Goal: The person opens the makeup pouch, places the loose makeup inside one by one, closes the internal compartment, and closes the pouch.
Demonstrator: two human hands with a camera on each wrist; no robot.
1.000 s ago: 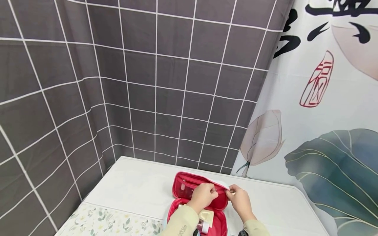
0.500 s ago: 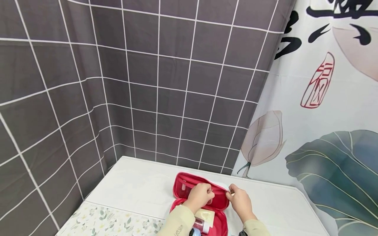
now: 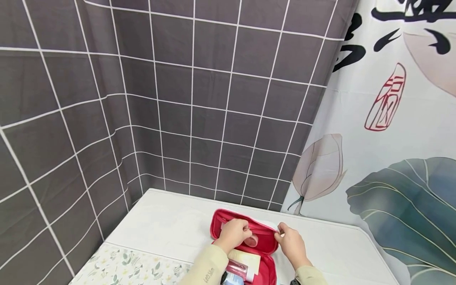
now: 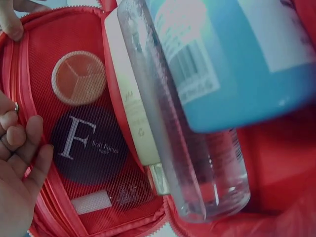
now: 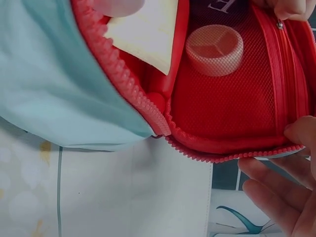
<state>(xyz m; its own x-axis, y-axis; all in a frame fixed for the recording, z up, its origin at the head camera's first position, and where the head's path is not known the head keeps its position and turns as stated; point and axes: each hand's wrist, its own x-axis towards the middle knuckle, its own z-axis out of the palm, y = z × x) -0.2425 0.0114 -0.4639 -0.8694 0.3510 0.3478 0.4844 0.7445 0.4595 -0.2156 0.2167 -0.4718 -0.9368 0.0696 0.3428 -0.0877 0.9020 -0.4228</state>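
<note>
A red-lined toiletry bag lies open on the table, its lid raised at the back. My left hand pinches the small metal zipper pull of the lid's mesh pocket. At the lid's right corner, my right hand grips the edge between thumb and fingers. Behind the mesh sit a round three-colour makeup compact, a dark round case marked F and a small white-ended item. The bag's lower half holds a clear bottle, a blue bottle and a pale yellow packet.
The white table extends on both sides of the bag, with a floral-patterned cloth at the front left. A dark grid curtain hangs behind, and a printed white curtain stands at the right.
My left hand has slid leftward along the pocket zipper, and the round compact behind the mesh now shows beside it. My right hand keeps its grip on the lid's corner.
</note>
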